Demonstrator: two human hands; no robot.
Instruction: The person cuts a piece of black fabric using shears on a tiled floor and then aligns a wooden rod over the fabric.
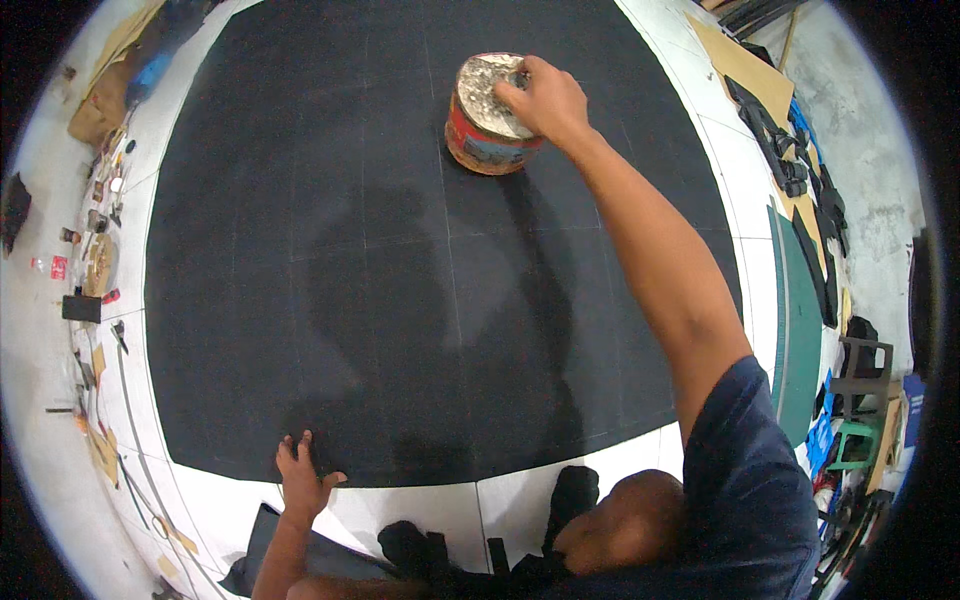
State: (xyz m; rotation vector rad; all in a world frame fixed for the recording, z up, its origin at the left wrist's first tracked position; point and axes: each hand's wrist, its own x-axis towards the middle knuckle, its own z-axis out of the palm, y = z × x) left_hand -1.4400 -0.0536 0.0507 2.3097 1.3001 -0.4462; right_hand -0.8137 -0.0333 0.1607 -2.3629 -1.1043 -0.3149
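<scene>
A large black sheet of material [300,200], marked with thin pale lines in a grid, lies flat on the floor. Toward its far side stands a round tin can [480,148], worn red and blue, its top filled with a rough grey mass. My right arm reaches far forward, and my right hand [550,100] is closed at the top of the can; the fingertips' exact hold is partly hidden. At the near left edge of the sheet, my left hand [306,482] rests with fingers spread, holding nothing.
White floor tiles [590,458] surround the sheet. A green mat [798,320] and black strap pieces [772,140] lie along the right wall, with a green stool [855,445] nearer. Small tools and a black box [81,308] line the left. A dark offcut [335,555] lies near my feet.
</scene>
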